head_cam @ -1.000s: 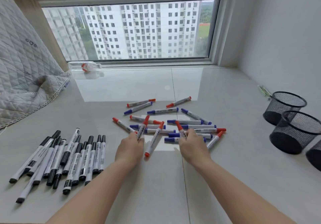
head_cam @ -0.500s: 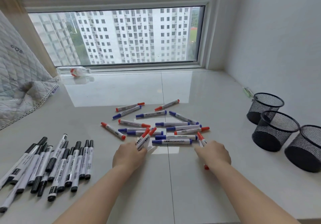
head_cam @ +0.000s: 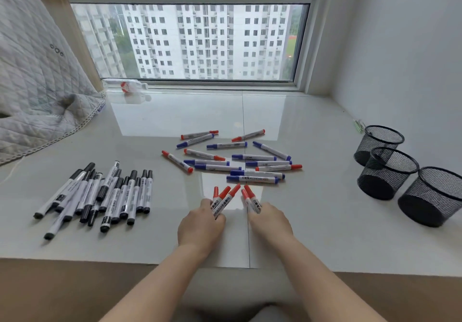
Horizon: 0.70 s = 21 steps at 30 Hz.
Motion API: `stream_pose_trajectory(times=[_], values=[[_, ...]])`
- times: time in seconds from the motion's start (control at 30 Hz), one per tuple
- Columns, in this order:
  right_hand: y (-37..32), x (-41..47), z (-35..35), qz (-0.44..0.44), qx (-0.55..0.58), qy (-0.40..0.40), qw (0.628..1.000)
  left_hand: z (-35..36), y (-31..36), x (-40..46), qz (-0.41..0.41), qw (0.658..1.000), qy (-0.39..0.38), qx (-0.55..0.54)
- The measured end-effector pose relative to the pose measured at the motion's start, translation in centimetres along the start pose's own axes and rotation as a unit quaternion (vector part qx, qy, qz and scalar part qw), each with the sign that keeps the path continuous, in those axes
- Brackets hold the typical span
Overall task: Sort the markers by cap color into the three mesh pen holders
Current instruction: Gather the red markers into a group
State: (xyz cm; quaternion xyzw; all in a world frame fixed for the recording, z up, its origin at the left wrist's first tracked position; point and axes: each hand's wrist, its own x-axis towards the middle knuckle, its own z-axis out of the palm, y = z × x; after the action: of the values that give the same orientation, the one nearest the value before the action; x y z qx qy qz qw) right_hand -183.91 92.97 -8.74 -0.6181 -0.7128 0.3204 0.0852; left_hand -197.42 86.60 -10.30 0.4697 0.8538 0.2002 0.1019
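Mesh pen holders [head_cam: 386, 171], three of them, stand in a touching row at the right of the tabletop [head_cam: 150, 126]. They look light and rigid, open at the top, and probably easy to tip if markers are dropped in carelessly; nothing shows inside them, though the dark mesh hides their bottoms. At the left lies the black-capped pile [head_cam: 100, 194], roughly lined up and overlapping, so the count is hard to make out. In the middle the blue and red markers [head_cam: 240, 161] lie scattered, some crossing or touching.

The markers look like light, stiff plastic barrels with smooth skins, likely to roll or slide on the glossy surface. A bundle is best gripped around the mid-barrel, caps all one way.

The left hand [head_cam: 200, 229] is curled round three red-capped markers [head_cam: 222, 200], caps pointing away. The right hand [head_cam: 271, 221] grips two more red-capped ones [head_cam: 251, 199]. The lower barrels and the fingers are hidden behind the backs of the hands, so how firm each grip is cannot be told. Label print is too small to read.
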Motion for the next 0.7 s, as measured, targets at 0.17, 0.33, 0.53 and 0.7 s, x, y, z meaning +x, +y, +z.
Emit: stream_pose_trajectory(times=[0.17, 0.33, 0.53, 0.7], values=[[-1.7, -1.9, 2.0, -0.024, -0.025, 0.012, 0.999, -0.1, -1.1, -0.5, -0.026, 0.994, 0.031, 0.106], [-2.6, -2.3, 3.4, -0.042, -0.119, 0.077, 0.989, -0.3, -2.2, -0.8, -0.031, 0.995, 0.024, 0.087], [-2.5, -1.9, 4.5, -0.061, -0.147, 0.081, 0.984, -1.1, -1.7, -0.9, -0.017, 0.998, -0.051, 0.015], [-2.3, -1.4, 4.1, -0.091, -0.13, 0.075, 0.984, -2.0, -1.1, 0.3, -0.06, 0.994, -0.076, -0.054]])
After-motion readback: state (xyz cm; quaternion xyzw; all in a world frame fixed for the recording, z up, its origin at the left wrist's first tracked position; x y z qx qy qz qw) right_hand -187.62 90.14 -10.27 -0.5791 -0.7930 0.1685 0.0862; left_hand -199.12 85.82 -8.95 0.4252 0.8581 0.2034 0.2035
